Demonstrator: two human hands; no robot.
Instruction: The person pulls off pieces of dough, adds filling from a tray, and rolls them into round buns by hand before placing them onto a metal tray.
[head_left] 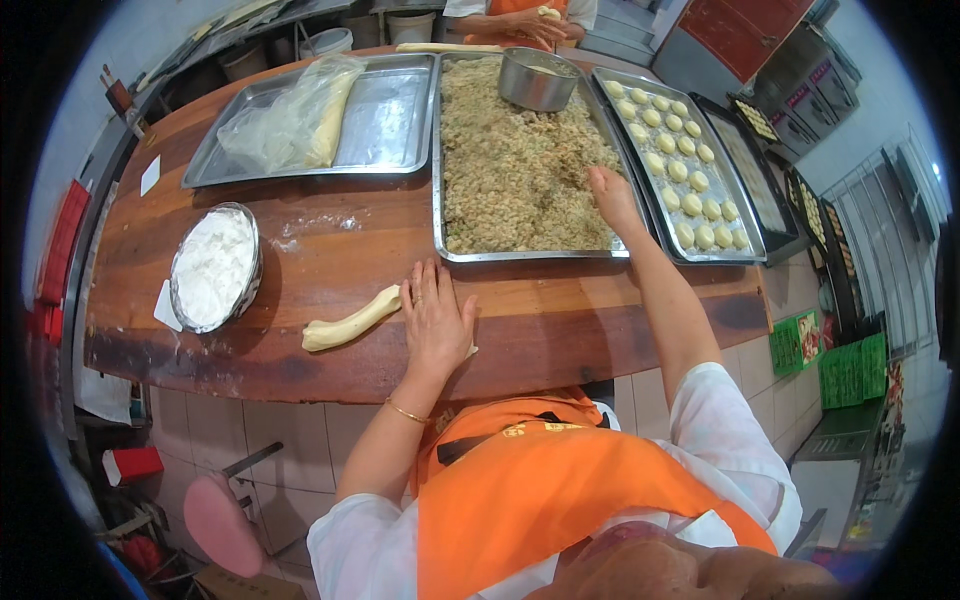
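My left hand (pixel 434 316) lies flat on the wooden table, fingers stretched out. It covers the right end of a pale dough roll (pixel 350 323), and a scrap of dough shows beside the heel of the palm. My right hand (pixel 612 200) reaches to the right side of a large metal tray (pixel 530 256) spread with crumbly, light-brown filling. Its fingers are curled together at the filling (pixel 520 160); the fingertips are partly hidden. In that tray's far right corner stands a round metal bowl (pixel 538 82). Left of my left hand is a bowl of white flour (pixel 213 265).
A tray of small round dough pieces (pixel 690 175) stands at the right. At the back left, another metal tray (pixel 385 120) holds dough under plastic film (pixel 290 120). Across the table, a person's hands (pixel 530 25) hold a small piece. A pink stool (pixel 222 522) stands below left.
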